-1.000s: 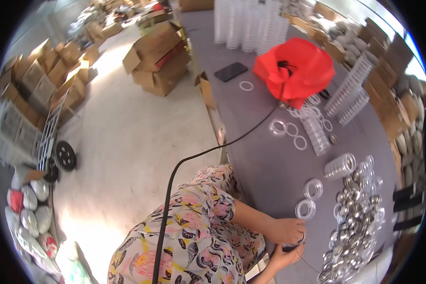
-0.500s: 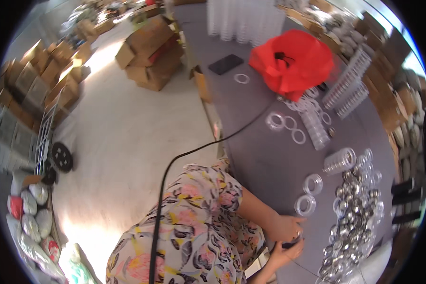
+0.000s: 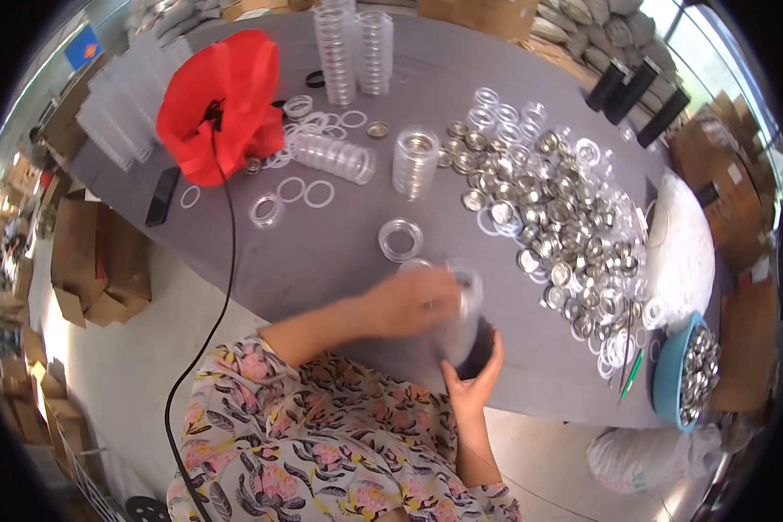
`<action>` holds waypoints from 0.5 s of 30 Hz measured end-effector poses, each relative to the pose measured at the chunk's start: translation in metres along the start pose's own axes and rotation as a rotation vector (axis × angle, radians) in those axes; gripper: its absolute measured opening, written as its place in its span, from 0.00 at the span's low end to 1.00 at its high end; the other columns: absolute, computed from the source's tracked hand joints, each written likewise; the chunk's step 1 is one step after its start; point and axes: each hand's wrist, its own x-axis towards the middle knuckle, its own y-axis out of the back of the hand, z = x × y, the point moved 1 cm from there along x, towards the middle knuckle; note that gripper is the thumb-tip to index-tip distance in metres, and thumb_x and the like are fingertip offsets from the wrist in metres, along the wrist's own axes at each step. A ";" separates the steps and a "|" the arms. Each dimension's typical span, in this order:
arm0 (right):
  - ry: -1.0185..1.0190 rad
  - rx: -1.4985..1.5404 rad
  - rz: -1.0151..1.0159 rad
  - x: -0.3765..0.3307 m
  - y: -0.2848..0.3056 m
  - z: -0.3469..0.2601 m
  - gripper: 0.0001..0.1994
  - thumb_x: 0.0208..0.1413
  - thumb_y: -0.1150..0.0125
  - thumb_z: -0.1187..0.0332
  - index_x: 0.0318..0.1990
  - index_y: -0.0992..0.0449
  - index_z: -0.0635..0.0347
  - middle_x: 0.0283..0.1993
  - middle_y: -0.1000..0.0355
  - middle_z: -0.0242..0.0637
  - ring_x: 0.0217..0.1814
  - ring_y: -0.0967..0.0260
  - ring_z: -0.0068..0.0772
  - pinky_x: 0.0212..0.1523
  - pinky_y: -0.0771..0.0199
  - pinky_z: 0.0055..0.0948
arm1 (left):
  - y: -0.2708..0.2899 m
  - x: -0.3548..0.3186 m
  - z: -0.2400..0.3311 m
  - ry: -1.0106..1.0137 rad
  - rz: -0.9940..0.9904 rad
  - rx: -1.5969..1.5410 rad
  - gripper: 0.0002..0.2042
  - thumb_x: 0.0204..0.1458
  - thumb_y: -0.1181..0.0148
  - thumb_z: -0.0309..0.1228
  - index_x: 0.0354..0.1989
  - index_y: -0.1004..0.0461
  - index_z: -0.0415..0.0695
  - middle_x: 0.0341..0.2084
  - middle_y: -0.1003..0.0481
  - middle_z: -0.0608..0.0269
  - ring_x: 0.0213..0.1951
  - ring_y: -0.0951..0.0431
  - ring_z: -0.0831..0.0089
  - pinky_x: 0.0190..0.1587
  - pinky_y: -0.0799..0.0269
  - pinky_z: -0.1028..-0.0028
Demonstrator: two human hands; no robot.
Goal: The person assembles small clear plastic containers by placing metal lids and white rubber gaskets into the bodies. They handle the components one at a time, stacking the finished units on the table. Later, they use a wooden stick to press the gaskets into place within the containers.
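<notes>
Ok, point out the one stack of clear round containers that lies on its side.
The stack lying on its side is just right of the red cloth; the other clear stacks, like the short stack beside it, stand upright.

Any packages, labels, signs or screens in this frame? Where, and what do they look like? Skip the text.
Phone: left table edge, flat, slim black slab, screen dark.
Cardboard boxes: floor left of the table, brown, flaps open.
Sign: far upper left, small blue panel with a red mark.
White sack: right table edge, rounded, plain.
Boxes: right of the table, brown, stacked.
No labels that I can make out.
</notes>
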 end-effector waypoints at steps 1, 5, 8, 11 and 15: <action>-0.021 0.060 0.045 -0.002 0.000 0.003 0.44 0.34 0.27 0.63 0.60 0.44 0.66 0.59 0.40 0.50 0.64 0.48 0.52 0.64 0.55 0.55 | 0.024 0.013 0.000 0.067 0.091 -0.030 0.09 0.52 0.45 0.30 0.41 0.28 0.44 0.40 0.29 0.56 0.44 0.29 0.58 0.47 0.34 0.62; 0.114 -0.138 -0.080 0.003 0.002 -0.003 0.39 0.38 0.30 0.65 0.59 0.42 0.66 0.58 0.39 0.49 0.62 0.44 0.50 0.64 0.52 0.52 | 0.088 0.072 -0.042 -0.140 0.626 0.515 0.08 0.48 0.45 0.27 0.37 0.27 0.42 0.32 0.28 0.57 0.38 0.29 0.56 0.42 0.35 0.60; 0.104 -0.104 -0.081 0.004 0.004 -0.010 0.35 0.40 0.31 0.67 0.58 0.41 0.65 0.57 0.37 0.48 0.60 0.42 0.51 0.64 0.53 0.51 | 0.115 0.085 -0.068 0.008 0.406 0.704 0.09 0.48 0.47 0.27 0.38 0.27 0.42 0.32 0.27 0.57 0.41 0.28 0.57 0.45 0.36 0.59; 0.098 -0.057 -0.092 0.004 0.006 -0.008 0.33 0.41 0.32 0.68 0.57 0.39 0.65 0.56 0.36 0.47 0.59 0.41 0.50 0.64 0.53 0.51 | 0.117 0.089 -0.076 0.102 0.249 0.686 0.12 0.48 0.47 0.28 0.41 0.27 0.41 0.35 0.27 0.56 0.43 0.29 0.58 0.47 0.37 0.60; 0.090 -0.086 -0.132 0.010 0.006 -0.009 0.32 0.41 0.32 0.66 0.55 0.38 0.66 0.54 0.35 0.47 0.58 0.39 0.45 0.64 0.53 0.50 | 0.122 0.092 -0.079 0.023 0.273 0.668 0.11 0.47 0.43 0.29 0.39 0.27 0.40 0.31 0.28 0.57 0.40 0.29 0.57 0.45 0.36 0.63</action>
